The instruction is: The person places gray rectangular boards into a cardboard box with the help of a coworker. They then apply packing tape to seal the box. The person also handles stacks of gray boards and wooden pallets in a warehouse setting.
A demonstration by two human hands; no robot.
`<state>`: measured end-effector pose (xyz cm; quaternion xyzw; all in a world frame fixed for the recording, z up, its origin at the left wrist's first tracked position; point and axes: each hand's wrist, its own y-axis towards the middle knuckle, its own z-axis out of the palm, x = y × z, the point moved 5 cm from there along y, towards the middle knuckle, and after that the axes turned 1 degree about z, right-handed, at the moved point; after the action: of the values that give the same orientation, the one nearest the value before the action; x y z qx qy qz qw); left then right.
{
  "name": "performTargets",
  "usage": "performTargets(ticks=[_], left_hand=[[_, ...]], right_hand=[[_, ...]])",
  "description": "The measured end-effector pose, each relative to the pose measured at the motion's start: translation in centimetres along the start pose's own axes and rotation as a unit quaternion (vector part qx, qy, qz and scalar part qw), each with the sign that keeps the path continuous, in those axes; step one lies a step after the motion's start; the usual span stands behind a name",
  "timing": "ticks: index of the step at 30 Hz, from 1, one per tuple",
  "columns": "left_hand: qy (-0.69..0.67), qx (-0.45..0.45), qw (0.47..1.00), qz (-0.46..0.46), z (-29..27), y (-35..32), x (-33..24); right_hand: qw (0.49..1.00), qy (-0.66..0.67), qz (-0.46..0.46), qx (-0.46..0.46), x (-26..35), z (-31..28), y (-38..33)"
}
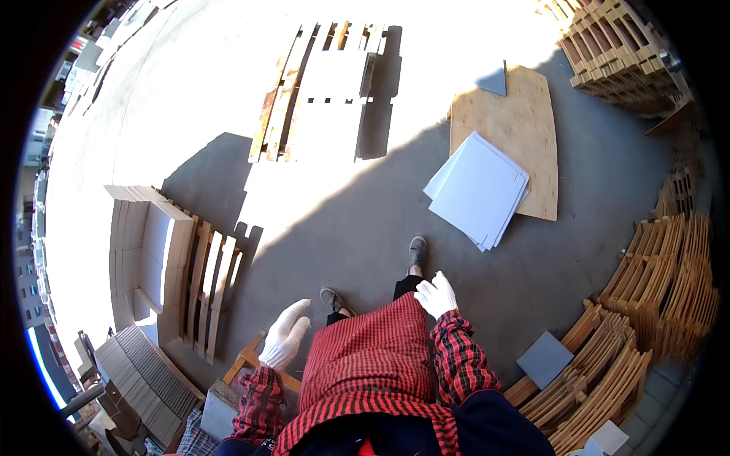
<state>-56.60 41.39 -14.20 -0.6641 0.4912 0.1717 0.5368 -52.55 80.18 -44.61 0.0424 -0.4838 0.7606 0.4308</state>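
Note:
Both my hands wear white knit gloves, with red and black checked sleeves above them. My left hand [283,338] is held out left of my red checked apron [365,353], its fingers stretched and the thumb apart, nothing in it. At the apron's far right corner is my right hand [436,295], fingers loosely apart and holding nothing that I can see; whether it touches the cloth I cannot tell. Ahead to the right, a loose pile of white flat sheets [479,190] lies partly over a plywood board [506,114] on the floor.
A wooden pallet carrying white sheets [331,106] lies ahead in bright sunlight. On the left, stacked pale cartons [141,243] stand by a slatted pallet [209,285]. Wooden pieces [654,281] are piled along the right, with a grey square panel [545,359] nearer. Stacked pallets [620,57] stand far right.

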Motion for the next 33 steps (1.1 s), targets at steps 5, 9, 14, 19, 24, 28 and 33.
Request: performTargets(ticks=[5, 9, 14, 19, 24, 28, 33], left_hand=[[0.033, 0.063, 0.98, -0.185, 10.5, 0.8, -0.9], [-0.089, 0.117, 0.961, -0.236, 18.1, 1.3, -1.1], [-0.132, 0.066, 0.923, -0.356, 21.5, 5.4, 1.5], [-0.088, 0.063, 0.93, -0.352, 22.7, 8.8, -0.3], [-0.106, 0.069, 0.95, -0.284, 22.0, 9.1, -4.3], [-0.102, 0.084, 0.974, -0.184, 20.5, 8.7, -5.7], [0.021, 0.067, 0.996, -0.062, 17.3, 7.1, -10.9]], right_hand=[[0.909, 0.294, 0.125, -0.268, 3.0, -1.6, 12.2], [0.894, 0.361, 0.116, -0.238, 1.7, -7.2, 22.9], [0.868, 0.399, 0.065, -0.288, 3.5, -11.9, 32.7], [0.848, 0.463, 0.026, -0.258, 7.6, -13.6, 35.9], [0.846, 0.439, -0.004, -0.303, 12.7, -11.7, 30.2], [0.901, 0.334, -0.054, -0.272, 18.8, -10.9, 21.8], [0.95, 0.02, -0.001, -0.313, 23.8, -10.7, 10.2]])
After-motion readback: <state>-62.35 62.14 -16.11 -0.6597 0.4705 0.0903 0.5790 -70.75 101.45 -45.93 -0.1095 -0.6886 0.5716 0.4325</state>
